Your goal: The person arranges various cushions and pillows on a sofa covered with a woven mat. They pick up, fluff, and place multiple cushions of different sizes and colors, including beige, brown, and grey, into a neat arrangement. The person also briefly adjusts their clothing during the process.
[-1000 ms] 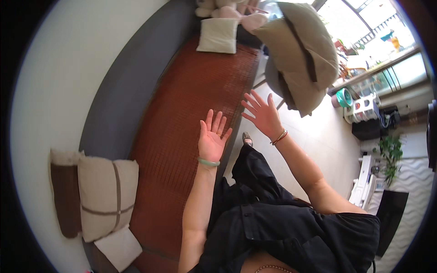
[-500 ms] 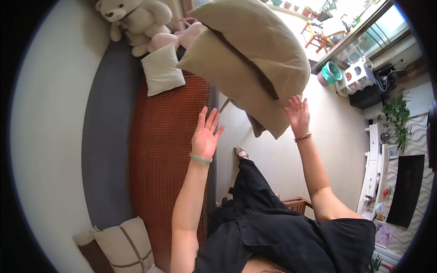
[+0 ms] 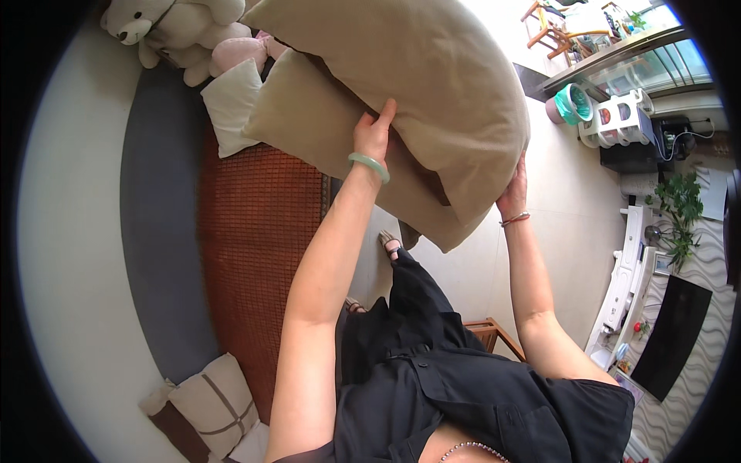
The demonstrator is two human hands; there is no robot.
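Observation:
A large beige cushion [image 3: 432,69] with two padded layers fills the upper middle of the view, and a dark gap runs between the layers. My left hand [image 3: 374,135], with a pale green bangle at its wrist, is at that gap. Its thumb points up, and the other fingers are partly hidden against the fabric. On the cushion's right edge rests my right hand [image 3: 515,193], its fingers closed around the side and mostly out of sight behind it. What supports the cushion from below is mostly hidden.
Left of me runs a grey sofa [image 3: 158,231] with a reddish-brown woven mat [image 3: 247,255]. On it are a white pillow [image 3: 230,108], a white teddy bear [image 3: 193,38] and a checked cushion [image 3: 212,401]. A wooden stool [image 3: 490,336], bin [image 3: 567,106] and white cabinet [image 3: 617,285] stand right.
Both hands have gone from spread and apart to contact with the beige cushion, the left at its gap, the right at its edge. My view has shifted, and the cushion appears closer.

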